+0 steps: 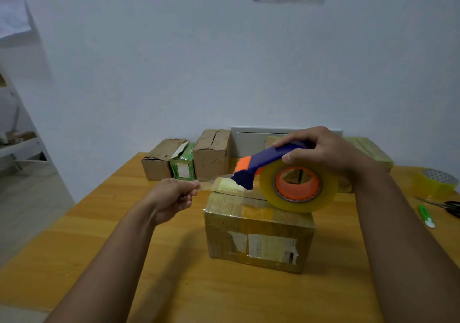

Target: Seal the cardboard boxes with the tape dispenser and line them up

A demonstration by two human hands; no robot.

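Gripping the tape dispenser (pixel 286 173) over the box (pixel 258 228) at centre frame, the right hand (pixel 323 153) curls round its handle; the left hand (pixel 174 195) pinches the tape end (pixel 205 185). Bare counter (pixel 124 260) lies lower left.

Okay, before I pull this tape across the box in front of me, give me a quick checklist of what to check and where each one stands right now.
1. Tape end held: left hand pinches the clear tape end pulled from the dispenser. Ok.
2. Dispenser grip: right hand holds the blue handle of the tape dispenser. Ok.
3. Dispenser placement: its roll sits over the top of the box. Ok.
4. Flaps flat: one flap at the far edge looks slightly raised. Not ok.
5. Tape straight and untwisted: too clear to judge. Cannot tell.
6. Room in the row: boxes at the back wall stand side by side, with bare table near them. Ok.
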